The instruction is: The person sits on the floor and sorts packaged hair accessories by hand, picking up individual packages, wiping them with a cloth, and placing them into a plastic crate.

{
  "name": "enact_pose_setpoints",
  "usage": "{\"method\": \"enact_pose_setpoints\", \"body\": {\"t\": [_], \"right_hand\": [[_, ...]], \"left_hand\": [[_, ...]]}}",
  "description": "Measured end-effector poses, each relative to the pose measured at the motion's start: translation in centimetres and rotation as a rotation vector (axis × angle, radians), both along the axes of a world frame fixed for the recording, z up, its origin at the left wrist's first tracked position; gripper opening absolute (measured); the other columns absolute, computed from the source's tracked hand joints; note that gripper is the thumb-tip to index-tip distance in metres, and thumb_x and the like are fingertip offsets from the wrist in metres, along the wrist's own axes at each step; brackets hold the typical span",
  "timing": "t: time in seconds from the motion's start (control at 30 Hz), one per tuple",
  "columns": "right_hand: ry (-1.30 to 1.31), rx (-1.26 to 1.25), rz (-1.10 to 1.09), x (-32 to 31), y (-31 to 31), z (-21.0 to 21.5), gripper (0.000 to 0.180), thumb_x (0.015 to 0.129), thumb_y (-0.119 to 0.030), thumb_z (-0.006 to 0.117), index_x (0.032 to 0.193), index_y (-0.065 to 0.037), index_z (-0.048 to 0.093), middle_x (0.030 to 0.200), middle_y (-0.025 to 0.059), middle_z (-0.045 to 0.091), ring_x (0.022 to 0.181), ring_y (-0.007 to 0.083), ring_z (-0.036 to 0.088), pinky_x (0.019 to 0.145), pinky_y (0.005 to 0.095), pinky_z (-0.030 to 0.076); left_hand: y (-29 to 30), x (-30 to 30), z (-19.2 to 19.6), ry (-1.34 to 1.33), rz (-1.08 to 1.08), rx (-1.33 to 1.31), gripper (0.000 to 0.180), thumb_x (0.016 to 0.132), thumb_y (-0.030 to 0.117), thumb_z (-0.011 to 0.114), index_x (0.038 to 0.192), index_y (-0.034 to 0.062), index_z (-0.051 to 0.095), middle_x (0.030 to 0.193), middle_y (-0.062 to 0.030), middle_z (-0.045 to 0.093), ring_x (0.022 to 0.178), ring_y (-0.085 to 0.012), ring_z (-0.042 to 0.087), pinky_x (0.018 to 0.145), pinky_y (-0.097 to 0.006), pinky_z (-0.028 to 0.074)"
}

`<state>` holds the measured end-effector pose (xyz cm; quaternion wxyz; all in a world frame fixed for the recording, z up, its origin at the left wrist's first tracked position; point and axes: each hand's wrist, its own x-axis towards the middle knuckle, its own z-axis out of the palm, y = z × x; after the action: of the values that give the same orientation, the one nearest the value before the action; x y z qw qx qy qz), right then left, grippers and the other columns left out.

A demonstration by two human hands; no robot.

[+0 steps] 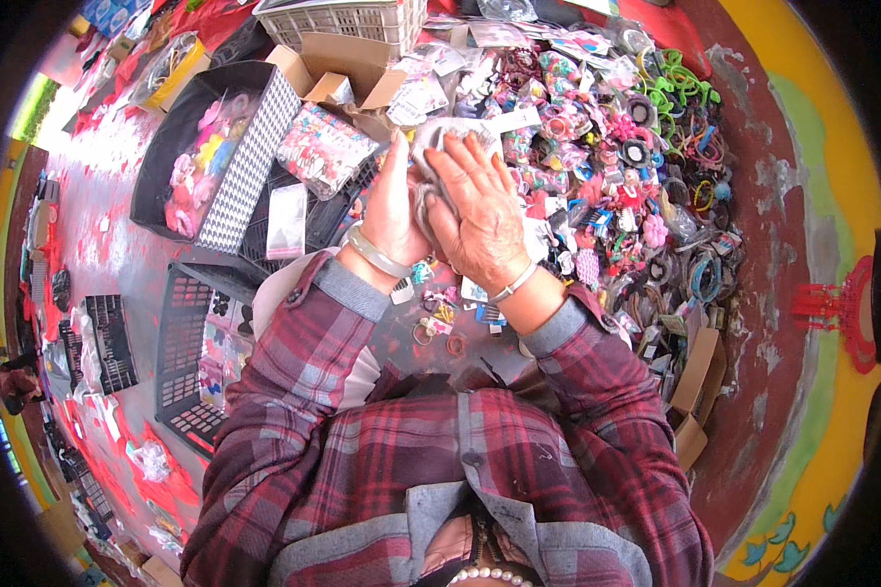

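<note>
Between my two palms, at the upper middle, is a soft grey, fuzzy band-like thing; its exact kind is mostly hidden by my fingers. My left hand supports it from the left, thumb pointing up. My right hand lies over it from the right with fingers stretched and pressed against it. A white paper tag sticks out past my right fingertips. Just below my hands lie a few small hair ties and a little carded item.
A large heap of hair accessories spreads to the right. Left of my hands stand a houndstooth-sided box with colourful plush pieces, a bag of patterned items and a black plastic crate. An open cardboard box and a beige basket stand behind.
</note>
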<state>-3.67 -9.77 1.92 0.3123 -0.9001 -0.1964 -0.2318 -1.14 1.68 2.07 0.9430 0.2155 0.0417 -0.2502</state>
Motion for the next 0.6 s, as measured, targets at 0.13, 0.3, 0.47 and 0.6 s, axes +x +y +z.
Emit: {"method": "enact_pose_setpoints", "body": {"t": [0.13, 0.3, 0.47, 0.6], "right_hand": [[-0.004, 0.046, -0.074, 1.6, -0.9, -0.2, 0.041, 0.079, -0.023, 0.054, 0.116, -0.006, 0.051, 0.122, 0.0168, 0.048, 0.119, 0.033, 0.04, 0.1, 0.049, 0.025], [0.131, 0.209, -0.096, 3.1, -2.3, 0.5, 0.037, 0.079, -0.024, 0.054, 0.11, -0.005, 0.053, 0.101, 0.0173, 0.059, 0.095, 0.0334, 0.056, 0.083, 0.0411, 0.043], [0.211, 0.483, -0.005, 3.5, -3.6, 0.3, 0.031, 0.081, -0.02, 0.053, 0.108, -0.004, 0.055, 0.091, 0.0167, 0.061, 0.077, 0.0257, 0.061, 0.07, 0.0338, 0.048], [0.506, 0.872, 0.047, 4.6, -6.3, -1.1, 0.031, 0.087, -0.022, 0.05, 0.104, 0.002, 0.058, 0.09, 0.0067, 0.062, 0.076, 0.01, 0.057, 0.066, 0.0234, 0.046]], "left_hand": [[-1.2, -0.6, 0.4, -0.107, 0.041, 0.134, 0.053, 0.091, 0.049, 0.035, 0.123, 0.0072, 0.043, 0.121, -0.0085, 0.049, 0.112, -0.0203, 0.047, 0.097, -0.037, 0.037], [-0.6, -0.6, -1.3, -0.221, 0.002, 0.263, 0.04, 0.091, 0.024, 0.049, 0.125, 0.004, 0.042, 0.117, -0.0039, 0.05, 0.107, -0.0139, 0.048, 0.095, -0.029, 0.036], [0.0, -0.3, -1.7, -0.202, -0.007, 0.259, 0.038, 0.089, 0.011, 0.051, 0.124, 0.0003, 0.043, 0.116, -0.0046, 0.051, 0.104, -0.0114, 0.049, 0.093, -0.025, 0.037], [0.9, 0.4, -2.0, -0.239, -0.039, 0.249, 0.036, 0.088, 0.01, 0.051, 0.122, -0.0001, 0.045, 0.111, -0.0055, 0.055, 0.101, -0.0128, 0.052, 0.09, -0.027, 0.041]]}}
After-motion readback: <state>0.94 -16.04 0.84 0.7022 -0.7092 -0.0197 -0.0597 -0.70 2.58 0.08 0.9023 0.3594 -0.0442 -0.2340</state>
